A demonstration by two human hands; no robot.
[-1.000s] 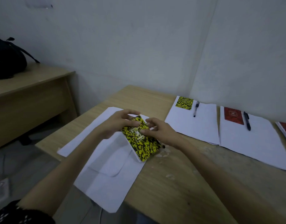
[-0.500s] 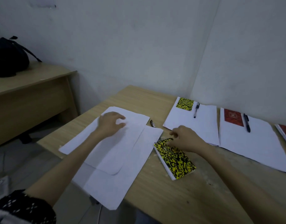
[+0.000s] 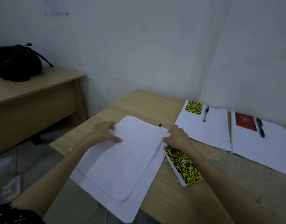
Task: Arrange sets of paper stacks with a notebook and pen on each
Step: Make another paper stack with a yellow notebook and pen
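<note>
Paper stack (image 3: 122, 159) lies skewed at the counter (image 3: 195, 199) edge, overhanging it. The left hand (image 3: 105, 133) presses its left edge with fingers spread; the right hand (image 3: 177, 136) pinches the right corner. Best to square the sheets before adding the yellow notebook (image 3: 182, 165) just beside. Its cover label is too small to read.

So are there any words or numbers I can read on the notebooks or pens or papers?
No text can be read anywhere.
Near yellow-black notebook: a small cover emblem, too blurred to read.
Far yellow-black notebook: a faint mark, too blurred to read.
Red notebook: a small pale emblem, too small to read.
Paper stacks and pens: no print visible.
</note>
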